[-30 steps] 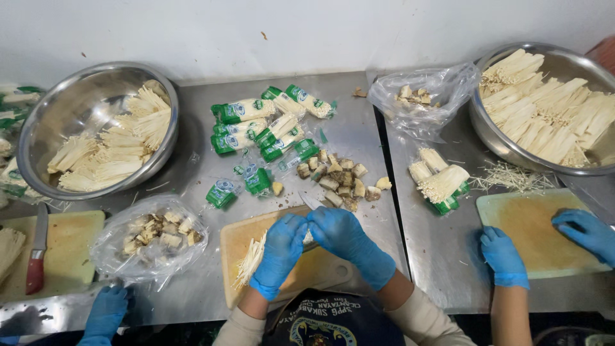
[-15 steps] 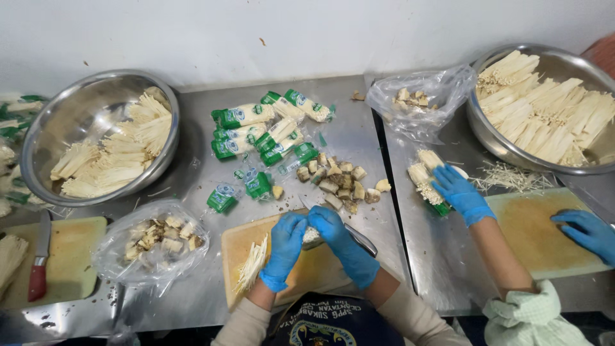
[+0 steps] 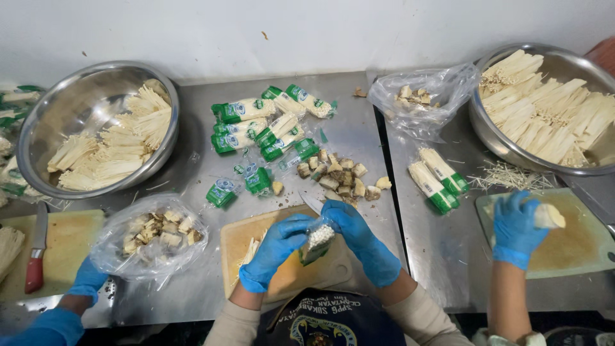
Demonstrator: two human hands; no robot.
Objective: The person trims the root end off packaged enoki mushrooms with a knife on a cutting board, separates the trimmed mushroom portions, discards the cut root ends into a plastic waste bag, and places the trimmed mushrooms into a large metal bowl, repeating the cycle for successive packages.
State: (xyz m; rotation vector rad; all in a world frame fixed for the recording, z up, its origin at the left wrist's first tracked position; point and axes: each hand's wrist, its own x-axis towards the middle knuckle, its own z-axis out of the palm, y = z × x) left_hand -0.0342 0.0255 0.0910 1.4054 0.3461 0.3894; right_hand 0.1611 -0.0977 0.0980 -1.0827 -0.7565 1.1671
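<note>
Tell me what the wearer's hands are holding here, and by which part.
Both the left hand and right hand hold one enoki mushroom pack, gripping its sides, cap end facing the camera.

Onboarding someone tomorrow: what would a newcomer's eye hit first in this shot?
Probably the blue-gloved left hand and right hand at bottom centre, gripping a packed mushroom bundle over a wooden cutting board. Next, the two steel bowls heaped with pale trimmed mushrooms, the left bowl and the right bowl on the steel table. Between them lie green-wrapped packs and cut root stubs.
</note>
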